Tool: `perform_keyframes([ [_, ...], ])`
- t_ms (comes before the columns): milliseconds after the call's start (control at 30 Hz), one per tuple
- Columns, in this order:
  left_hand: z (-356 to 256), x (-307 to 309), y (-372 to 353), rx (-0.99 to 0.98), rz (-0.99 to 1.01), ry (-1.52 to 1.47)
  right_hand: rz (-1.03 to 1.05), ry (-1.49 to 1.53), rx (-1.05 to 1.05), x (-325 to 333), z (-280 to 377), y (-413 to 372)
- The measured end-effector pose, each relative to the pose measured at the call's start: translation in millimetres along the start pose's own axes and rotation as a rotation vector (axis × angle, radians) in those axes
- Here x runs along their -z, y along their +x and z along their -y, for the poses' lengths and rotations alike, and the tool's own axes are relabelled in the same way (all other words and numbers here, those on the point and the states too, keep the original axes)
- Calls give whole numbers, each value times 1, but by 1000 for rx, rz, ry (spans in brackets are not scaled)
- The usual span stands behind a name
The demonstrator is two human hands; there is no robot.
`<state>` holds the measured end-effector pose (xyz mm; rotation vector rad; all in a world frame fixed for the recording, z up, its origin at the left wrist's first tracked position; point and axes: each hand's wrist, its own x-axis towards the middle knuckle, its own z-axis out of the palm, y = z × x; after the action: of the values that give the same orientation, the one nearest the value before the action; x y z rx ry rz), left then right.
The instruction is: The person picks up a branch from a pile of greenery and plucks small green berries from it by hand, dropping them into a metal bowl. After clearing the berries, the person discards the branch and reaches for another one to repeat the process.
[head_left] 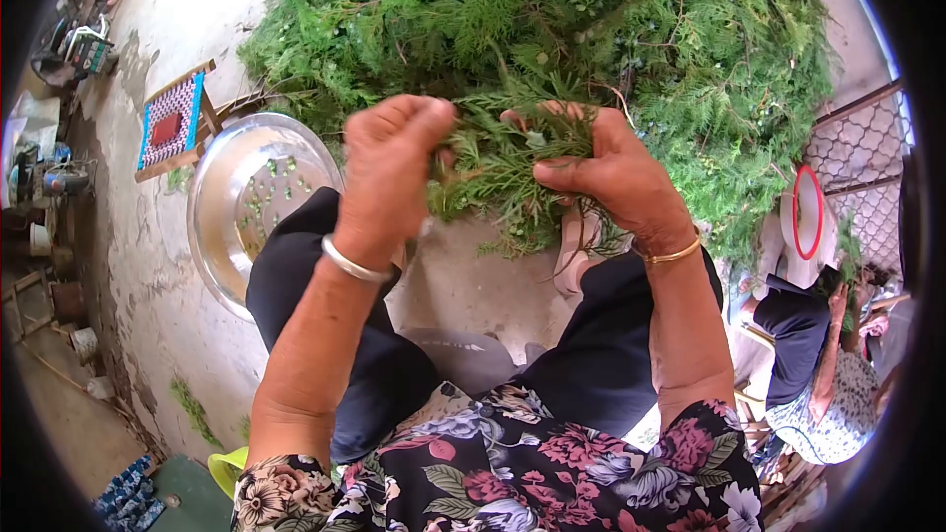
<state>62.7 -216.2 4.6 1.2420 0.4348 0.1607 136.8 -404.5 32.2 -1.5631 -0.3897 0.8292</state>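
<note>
At twelve o'clock spreads a heap of green branches (690, 59); at nine, a metal basin (202, 207), probably set within reach. Centrally, a leafy sprig (505, 175) is pinched by the right hand (626, 172), seemingly for steadiness; the left hand (387, 163) curls closed, any contents hidden.

Concrete floor (148, 276), heaped green branches (552, 25), metal basin (219, 182), low stool (172, 128), what seems a sprig (194, 411)
</note>
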Motion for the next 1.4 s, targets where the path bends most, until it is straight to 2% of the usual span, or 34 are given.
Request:
perform_keyframes([
  [133, -15, 5, -2, -91, -15, -122, 8, 32, 11, 1, 4, -5],
  [200, -13, 1, -13, -420, 71, 366, 56, 2, 41, 3, 0, 0],
  [267, -10, -11, -19, -629, 176, 661, 111, -30, 67, 2, -1, 1],
  [300, -5, -15, -19, -626, 171, 659, 142, -56, 14, 1, 0, 1],
  [367, 9, -19, -15, -831, 252, 833, 174, -81, -39, 0, -1, 2],
  [467, 18, -17, -11, -772, 196, 737, 236, -89, 14, 1, -3, 2],
  [533, 14, -16, -10, -737, 150, 680, 47, 81, -62, -2, 2, -5],
  [567, 8, -13, -11, -621, 90, 657, 45, 81, -62, 0, 1, -3],
  [600, 3, -9, -12, -506, 31, 633, 110, 129, -18, 3, 0, 2],
  [633, 0, -5, -11, -505, 33, 633, 174, 176, 27, 7, -1, 5],
  [700, -7, 6, -5, -311, -122, 347, 211, 149, 22, 13, 4, 1],
  [767, -20, 33, 6, -291, -180, 271, 224, 192, 27, 18, 3, 1],
  [800, -25, 49, 11, -280, -253, 446, 217, 192, 29, 19, 0, 2],
  [833, -31, 70, 16, -267, -323, 620, 114, 253, 31, 20, -4, 3],
  [867, -26, 113, 23, -406, -351, 986, 10, 313, 33, 20, -6, 3],
  [900, -17, 157, 32, -549, -371, 1354, 2, 314, 35, 20, -4, 2],
  [967, -10, 198, 11, -662, -494, 1800, -166, 403, -23, 19, -1, -1],
  [1000, -15, 195, 5, -555, -521, 1751, -124, 402, -14, 24, -5, 3],
  [1033, -16, 189, 1, -554, -515, 1756, -125, 408, -16, 25, -7, 2],
  [1100, -13, 168, -6, -420, -555, 1628, -161, 383, 21, 21, -5, 3],
  [1133, -9, 154, -5, -454, -490, 1550, -175, 419, 22, 18, -5, 3],
  [1200, -12, 100, -16, -191, -215, 1078, -163, 396, -3, 15, -7, 7],
  [1233, -9, 68, -28, -120, -79, 714, -155, 372, -28, 14, -8, 9],
  [1300, 11, 39, -36, -53, 247, 597, -132, 410, -11, 10, -13, 13],
  [1333, 17, 16, -45, 2, 255, 487, -113, 449, 6, 8, -14, 14],
  [1400, 14, -2, -49, 19, 331, 528, -118, 487, 20, 3, -14, 15],
])
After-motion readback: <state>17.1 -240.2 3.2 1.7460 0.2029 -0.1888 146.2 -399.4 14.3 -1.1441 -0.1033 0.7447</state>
